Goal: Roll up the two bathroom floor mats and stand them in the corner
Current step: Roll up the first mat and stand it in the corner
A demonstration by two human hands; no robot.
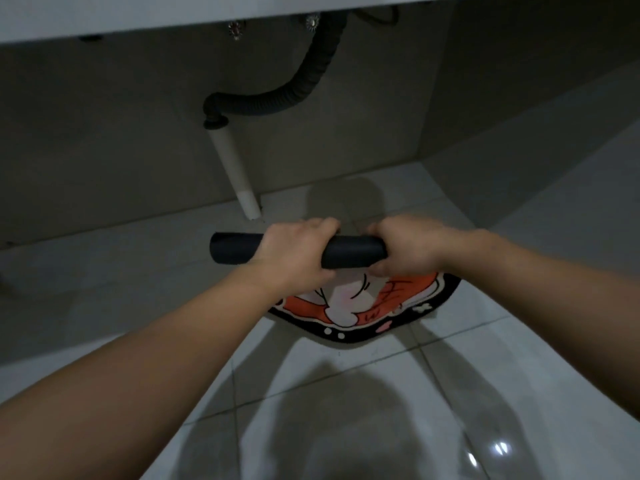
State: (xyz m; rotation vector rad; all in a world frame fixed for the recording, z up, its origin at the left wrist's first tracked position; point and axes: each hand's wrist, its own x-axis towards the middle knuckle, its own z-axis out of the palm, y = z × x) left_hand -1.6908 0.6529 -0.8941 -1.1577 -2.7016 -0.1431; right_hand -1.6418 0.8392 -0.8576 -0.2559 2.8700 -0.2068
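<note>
A: Item one, and its location?
B: Orange, black and white cartoon-printed floor mat (381, 306), partly rolled, on the pale glossy tiled floor (346, 393). The rolled portion is a dark tube, underside outward, lying crosswise at the far end. The flat portion spreads from it towards the person.
A: Grip?
B: Left hand (294, 251): fingers curled over the tube near its middle, with a bare length jutting out to its left. Right hand (405, 247): clamped round the tube's right end. A short stretch of tube shows between them.
A: Fixtures nearby?
B: Black corrugated drain hose (304, 81), joined to a white plastic pipe (235, 168) that meets the floor just behind the roll.
</note>
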